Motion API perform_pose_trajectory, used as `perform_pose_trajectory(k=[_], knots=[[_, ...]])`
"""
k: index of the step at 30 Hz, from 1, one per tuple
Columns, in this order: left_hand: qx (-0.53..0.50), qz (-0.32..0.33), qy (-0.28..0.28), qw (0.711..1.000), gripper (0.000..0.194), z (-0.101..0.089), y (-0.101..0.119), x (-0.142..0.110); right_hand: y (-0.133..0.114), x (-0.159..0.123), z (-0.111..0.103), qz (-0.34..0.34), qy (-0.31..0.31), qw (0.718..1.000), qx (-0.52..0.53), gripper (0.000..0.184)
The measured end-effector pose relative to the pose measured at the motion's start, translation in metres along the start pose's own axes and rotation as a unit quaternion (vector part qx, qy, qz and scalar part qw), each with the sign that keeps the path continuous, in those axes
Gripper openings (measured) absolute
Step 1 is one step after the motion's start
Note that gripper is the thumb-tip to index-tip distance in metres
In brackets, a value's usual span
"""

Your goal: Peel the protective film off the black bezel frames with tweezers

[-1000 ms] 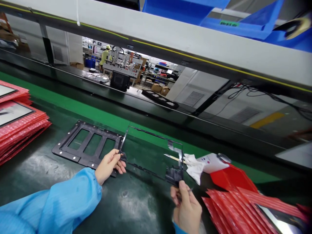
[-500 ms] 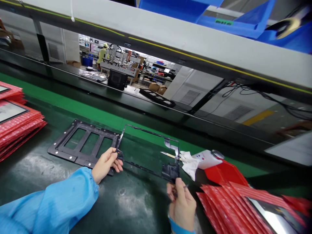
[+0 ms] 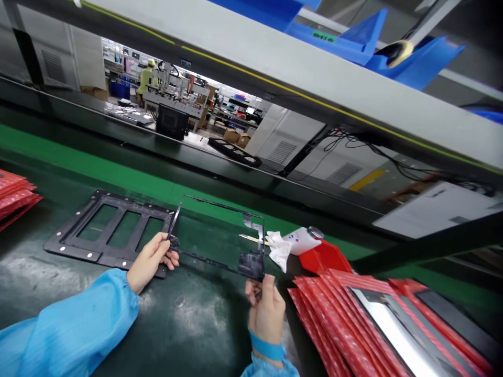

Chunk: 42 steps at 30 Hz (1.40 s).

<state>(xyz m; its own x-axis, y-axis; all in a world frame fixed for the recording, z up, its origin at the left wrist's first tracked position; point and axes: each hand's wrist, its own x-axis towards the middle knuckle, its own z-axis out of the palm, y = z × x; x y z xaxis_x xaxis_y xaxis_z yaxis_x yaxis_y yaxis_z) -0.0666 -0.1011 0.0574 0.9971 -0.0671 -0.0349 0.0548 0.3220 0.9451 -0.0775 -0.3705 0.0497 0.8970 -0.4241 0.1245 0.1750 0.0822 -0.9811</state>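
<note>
A thin black rectangular frame (image 3: pixel 251 266) is held tilted above the bench, with a wider dark piece at its near right corner and a silvery strip along its right side. My left hand (image 3: pixel 151 260) pinches its left end between thumb and fingers. At the near right corner, my right hand (image 3: pixel 268 309) is closed on the same frame. Behind my left hand, a thick black fixture plate (image 3: pixel 115 226) with three rectangular openings and round pale studs lies flat on the bench. A slim pale-handled blade (image 3: pixel 251 238) shows just beyond the frame's right side.
Right of the frame are a crumpled white cloth (image 3: pixel 279 250), a white bottle (image 3: pixel 301 241) and a red bin (image 3: pixel 326 257). Red bubble bags (image 3: pixel 322 303) with flat panels pile up at right; more red bags (image 3: pixel 15 196) lie far left. A shelf (image 3: pixel 314 89) with blue bins spans overhead.
My view has turned to the right, so the scene sits farther left and more of the right-hand panels shows. Both hands keep their hold on the thin black frame.
</note>
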Motion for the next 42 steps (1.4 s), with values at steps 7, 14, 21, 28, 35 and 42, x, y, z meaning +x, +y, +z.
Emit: perform_pose_trajectory(k=[7,14,21,28,35,42], knots=[[0.009,0.005,-0.001,1.000,0.038,-0.001,0.000,0.000,-0.004,-0.003,0.001,-0.006,-0.007,1.000,0.006,0.055],[0.022,0.002,-0.002,1.000,0.038,-0.001,0.001,-0.002,-0.005,-0.003,0.002,-0.005,-0.025,1.000,0.018,0.055],[0.029,0.005,-0.005,1.000,0.036,-0.003,-0.002,-0.002,-0.005,-0.003,0.002,-0.002,-0.034,0.999,0.033,0.054],[0.031,0.008,-0.005,0.999,0.036,-0.002,-0.001,-0.002,-0.005,-0.003,0.001,-0.003,-0.035,0.999,0.034,0.055],[0.033,0.013,-0.004,0.999,0.036,-0.001,0.000,-0.002,-0.007,-0.005,0.002,0.004,-0.027,0.999,0.033,0.053],[0.034,0.015,-0.007,0.999,0.038,-0.002,0.000,-0.002,-0.012,-0.006,0.005,0.006,-0.022,0.999,0.025,0.054]])
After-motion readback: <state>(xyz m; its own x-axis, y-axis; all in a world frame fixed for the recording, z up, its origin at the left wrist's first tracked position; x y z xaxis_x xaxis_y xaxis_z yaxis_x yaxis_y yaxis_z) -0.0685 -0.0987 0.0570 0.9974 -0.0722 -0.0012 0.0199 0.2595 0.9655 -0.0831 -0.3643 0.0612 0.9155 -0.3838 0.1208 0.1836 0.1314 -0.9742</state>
